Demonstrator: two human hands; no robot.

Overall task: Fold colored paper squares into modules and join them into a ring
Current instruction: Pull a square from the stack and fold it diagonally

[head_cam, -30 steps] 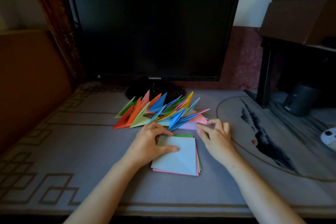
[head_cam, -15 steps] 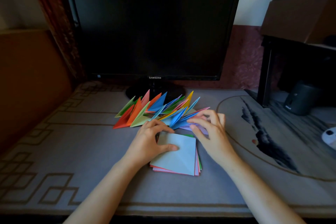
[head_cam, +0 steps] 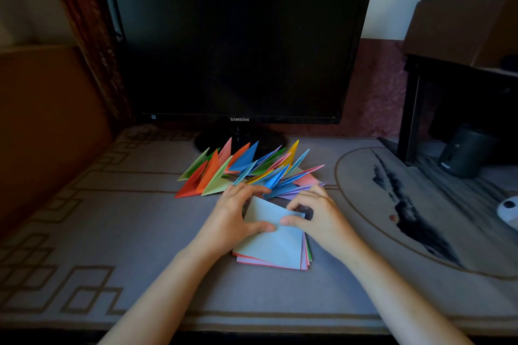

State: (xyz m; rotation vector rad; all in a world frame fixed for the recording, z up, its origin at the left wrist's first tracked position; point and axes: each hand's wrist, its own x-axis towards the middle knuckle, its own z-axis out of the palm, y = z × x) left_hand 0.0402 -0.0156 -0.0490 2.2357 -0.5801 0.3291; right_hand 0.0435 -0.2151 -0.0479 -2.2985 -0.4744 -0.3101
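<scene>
1. Head view, and the left hand (head_cam: 232, 218) pinches the blue sheet (head_cam: 274, 244) at its far left corner: thumb flat on top, fingers curled round the edge.
2. The right hand (head_cam: 322, 216) grips the far right corner the same way, thumb on the paper and fingers tucked behind.
3. The blue sheet tops the stack (head_cam: 266, 262) of colored squares. Its far edge is lifted and its near edge lies down on the pile.
4. The stack lies on the table (head_cam: 126, 227), with pink and green edges peeking out at its right side.
5. Just beyond the knuckles the folded pieces (head_cam: 246, 168) fan out in a row of raised points — red, orange, green, blue, yellow, pink, purple.
6. Behind them stands the dark monitor (head_cam: 238, 42), its foot touching the fan's far tips — a cardboard box (head_cam: 462, 14) sits up at the right.
</scene>
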